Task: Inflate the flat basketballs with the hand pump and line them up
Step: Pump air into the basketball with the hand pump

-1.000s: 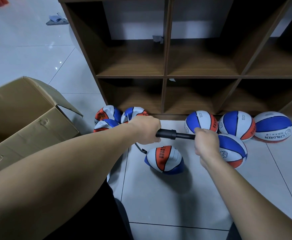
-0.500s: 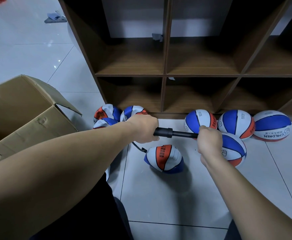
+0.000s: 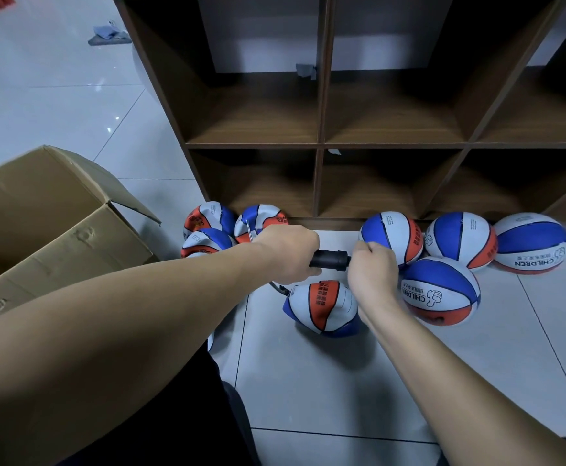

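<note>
With our left hand (image 3: 286, 253) fisted round the black pump barrel (image 3: 329, 260) and our right hand (image 3: 372, 270) clenched on its handle, now driven in against the barrel, we finish another stroke into the half-filled basketball (image 3: 323, 306) below, the inflated balls (image 3: 461, 238) waiting beyond by the shelf (image 3: 322, 146).

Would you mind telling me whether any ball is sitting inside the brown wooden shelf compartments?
No, the brown wooden shelf compartments hold no balls; the round balls lie on the tiled floor in front.
</note>
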A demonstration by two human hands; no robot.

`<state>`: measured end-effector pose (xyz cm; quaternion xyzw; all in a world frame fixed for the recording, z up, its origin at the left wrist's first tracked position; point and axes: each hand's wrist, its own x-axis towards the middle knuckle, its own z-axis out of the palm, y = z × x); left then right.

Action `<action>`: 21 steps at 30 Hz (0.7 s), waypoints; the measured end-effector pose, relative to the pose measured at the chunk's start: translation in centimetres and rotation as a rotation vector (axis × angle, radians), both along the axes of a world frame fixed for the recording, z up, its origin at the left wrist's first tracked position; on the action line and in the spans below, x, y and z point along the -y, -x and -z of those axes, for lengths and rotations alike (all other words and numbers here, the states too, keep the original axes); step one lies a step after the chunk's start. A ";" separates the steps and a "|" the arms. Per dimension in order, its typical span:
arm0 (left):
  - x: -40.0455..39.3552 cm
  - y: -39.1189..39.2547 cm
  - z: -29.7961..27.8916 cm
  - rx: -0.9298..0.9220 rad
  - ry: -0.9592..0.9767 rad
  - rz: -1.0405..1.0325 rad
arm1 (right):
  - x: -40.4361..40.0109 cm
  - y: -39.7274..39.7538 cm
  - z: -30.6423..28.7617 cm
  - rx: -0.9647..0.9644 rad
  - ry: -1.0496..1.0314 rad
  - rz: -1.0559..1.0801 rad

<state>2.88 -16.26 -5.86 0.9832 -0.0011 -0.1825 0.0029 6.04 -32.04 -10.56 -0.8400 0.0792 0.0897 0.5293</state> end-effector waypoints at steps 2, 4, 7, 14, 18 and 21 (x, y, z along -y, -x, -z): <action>0.2 -0.2 0.1 0.004 -0.005 0.010 | -0.3 0.2 0.0 0.010 -0.026 -0.013; 0.2 -0.4 0.1 0.000 -0.024 0.024 | -0.5 0.3 0.2 -0.010 -0.068 -0.023; -0.1 -0.6 0.4 -0.001 -0.046 0.043 | -0.4 0.2 0.9 -0.085 -0.135 -0.054; -0.3 -0.7 1.0 -0.012 -0.026 0.039 | 0.9 -0.7 1.6 -0.265 -0.275 -0.064; -1.0 -0.8 1.2 -0.037 -0.029 0.010 | 1.8 -1.6 2.3 -0.281 -0.289 -0.045; -2.1 -0.8 1.1 -0.077 -0.022 -0.029 | 3.4 -2.8 3.1 -0.237 -0.216 0.002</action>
